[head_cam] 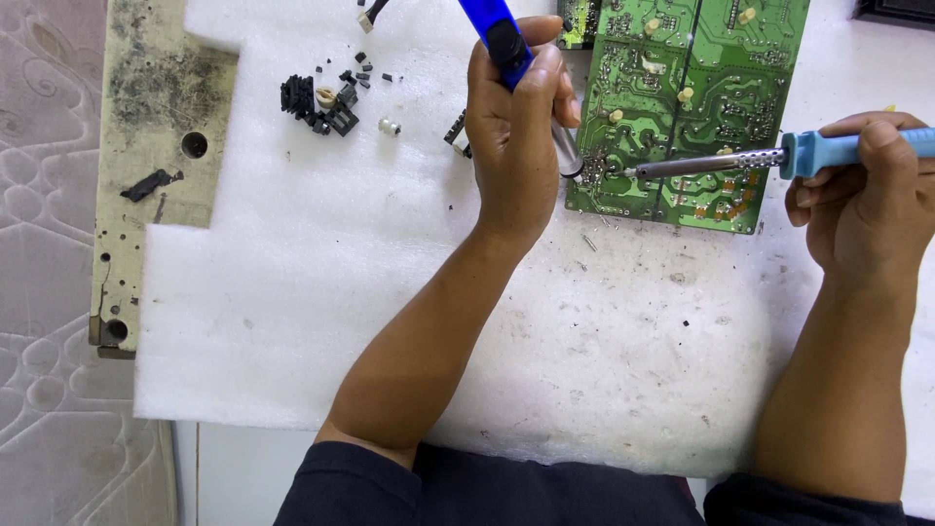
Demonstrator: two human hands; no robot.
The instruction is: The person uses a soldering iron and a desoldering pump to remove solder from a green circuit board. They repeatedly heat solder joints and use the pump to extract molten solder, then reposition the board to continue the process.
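My left hand [513, 131] grips a blue desoldering pump [499, 34], its tip pressed to the lower left corner of a green circuit board [682, 107]. In my right hand [862, 190] is a soldering iron with a light blue handle [847, 148]; its metal shaft [706, 164] runs left, and the point touches the board right beside the pump's tip. The board lies solder side up on a white foam sheet [321, 273].
A pile of small black removed parts [321, 99] and a small white part [390, 126] lie on the foam at the upper left. A dirty cream metal plate [146, 117] sticks out from under the foam's left side. A patterned cloth [49, 292] covers the far left.
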